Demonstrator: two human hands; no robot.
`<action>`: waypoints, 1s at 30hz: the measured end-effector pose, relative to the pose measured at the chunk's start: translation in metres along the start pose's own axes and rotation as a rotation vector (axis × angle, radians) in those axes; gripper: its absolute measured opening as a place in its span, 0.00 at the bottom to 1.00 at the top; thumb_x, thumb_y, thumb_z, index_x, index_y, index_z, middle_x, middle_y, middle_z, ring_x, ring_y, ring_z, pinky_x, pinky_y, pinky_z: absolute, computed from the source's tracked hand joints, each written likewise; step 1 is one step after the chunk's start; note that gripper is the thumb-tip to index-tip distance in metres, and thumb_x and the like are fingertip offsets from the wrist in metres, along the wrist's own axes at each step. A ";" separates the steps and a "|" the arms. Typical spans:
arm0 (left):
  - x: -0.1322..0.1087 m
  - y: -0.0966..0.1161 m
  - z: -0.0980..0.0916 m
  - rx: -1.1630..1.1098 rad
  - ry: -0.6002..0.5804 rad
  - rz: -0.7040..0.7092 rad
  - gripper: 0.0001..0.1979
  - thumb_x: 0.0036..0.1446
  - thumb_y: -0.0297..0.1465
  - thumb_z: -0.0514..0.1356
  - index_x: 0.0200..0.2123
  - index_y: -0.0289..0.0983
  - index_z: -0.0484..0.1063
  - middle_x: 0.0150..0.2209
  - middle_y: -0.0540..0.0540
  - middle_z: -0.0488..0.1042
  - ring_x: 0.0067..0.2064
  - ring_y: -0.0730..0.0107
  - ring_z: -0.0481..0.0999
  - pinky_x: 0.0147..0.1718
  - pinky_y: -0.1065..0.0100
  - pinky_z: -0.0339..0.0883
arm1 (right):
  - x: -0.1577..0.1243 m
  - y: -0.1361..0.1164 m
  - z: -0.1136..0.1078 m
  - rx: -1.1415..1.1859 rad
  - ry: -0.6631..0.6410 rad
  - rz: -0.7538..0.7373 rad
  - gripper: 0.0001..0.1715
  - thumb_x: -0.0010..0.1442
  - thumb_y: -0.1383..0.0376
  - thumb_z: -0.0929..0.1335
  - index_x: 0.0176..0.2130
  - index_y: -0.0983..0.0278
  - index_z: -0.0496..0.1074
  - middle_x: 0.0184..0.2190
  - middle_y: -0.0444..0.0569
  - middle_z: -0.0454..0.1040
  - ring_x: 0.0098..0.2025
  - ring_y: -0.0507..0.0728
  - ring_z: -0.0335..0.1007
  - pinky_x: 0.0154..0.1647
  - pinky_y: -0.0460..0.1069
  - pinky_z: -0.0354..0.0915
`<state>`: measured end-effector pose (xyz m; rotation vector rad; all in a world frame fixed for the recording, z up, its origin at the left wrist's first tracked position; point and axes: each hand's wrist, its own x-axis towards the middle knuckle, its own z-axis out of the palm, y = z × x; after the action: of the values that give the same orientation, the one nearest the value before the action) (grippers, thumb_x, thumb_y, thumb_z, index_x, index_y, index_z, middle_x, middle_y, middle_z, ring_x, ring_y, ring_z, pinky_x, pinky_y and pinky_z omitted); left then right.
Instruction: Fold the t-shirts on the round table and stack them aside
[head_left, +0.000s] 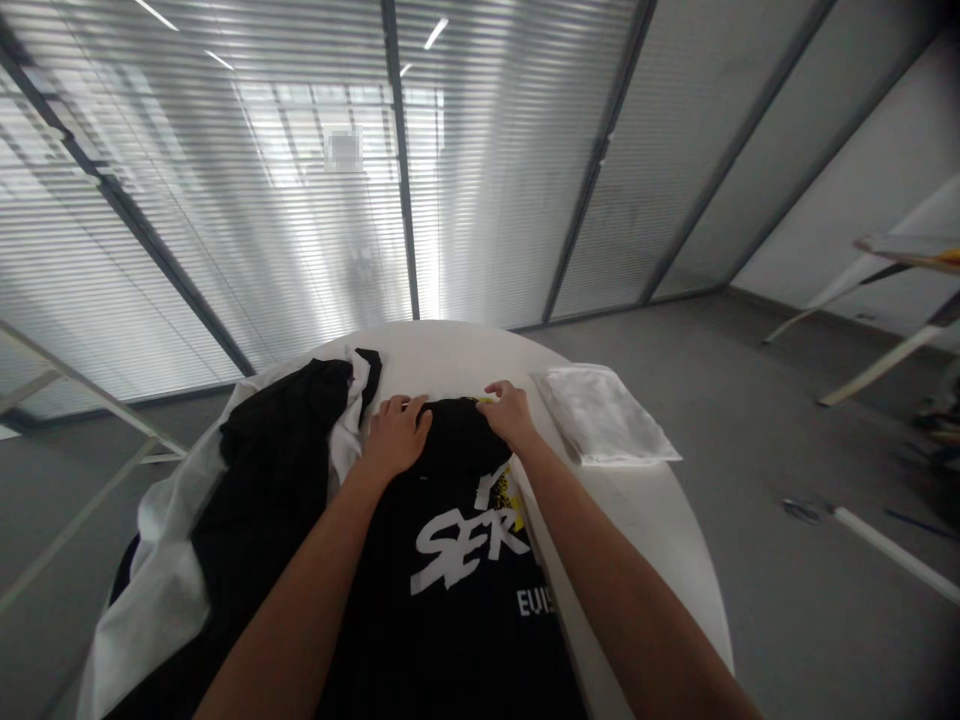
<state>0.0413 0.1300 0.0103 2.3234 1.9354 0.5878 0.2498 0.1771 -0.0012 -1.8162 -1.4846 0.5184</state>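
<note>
A black T-shirt (465, 640) with large white lettering and yellow print lies lengthwise before me on a white round table (442, 350). Its far end is doubled over into a dark bulge. At the left of that fold, my left hand (397, 435) is closed on the cloth, fingers at the far edge and thumb on top. My right hand (511, 415) grips the fold's right corner between thumb and fingers. Parts of the fingertips are hidden by the fabric.
Black and white garments (277, 460) lie heaped on the left and hang over the table's edge. A folded white cloth or bag (604, 415) sits at the right. Blinds (495, 170) line the glass wall behind. White-legged furniture (877, 370) stands on the grey floor.
</note>
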 end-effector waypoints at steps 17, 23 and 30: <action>-0.007 -0.004 0.004 0.190 -0.129 0.038 0.30 0.65 0.45 0.45 0.67 0.45 0.53 0.68 0.36 0.53 0.69 0.46 0.47 0.62 0.35 0.38 | 0.004 0.000 -0.024 -0.066 -0.409 0.170 0.24 0.58 0.54 0.68 0.49 0.68 0.69 0.28 0.52 0.76 0.25 0.56 0.72 0.26 0.48 0.65; -0.007 -0.004 0.010 0.126 -0.186 0.104 0.30 0.66 0.47 0.41 0.68 0.46 0.51 0.69 0.40 0.51 0.70 0.49 0.46 0.63 0.39 0.41 | 0.001 0.001 -0.033 -0.073 -0.557 0.046 0.37 0.53 0.69 0.72 0.60 0.66 0.60 0.34 0.51 0.77 0.24 0.53 0.70 0.23 0.45 0.64; -0.006 -0.009 0.009 0.119 -0.242 0.092 0.33 0.63 0.49 0.47 0.69 0.48 0.49 0.70 0.40 0.46 0.70 0.47 0.43 0.62 0.37 0.38 | 0.009 0.013 -0.058 0.093 -0.674 0.199 0.30 0.56 0.70 0.70 0.58 0.65 0.64 0.23 0.44 0.73 0.17 0.49 0.63 0.18 0.43 0.59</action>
<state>0.0350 0.1278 -0.0027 2.4320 1.8078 0.1891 0.3011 0.1683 0.0289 -1.8112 -1.6611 1.3783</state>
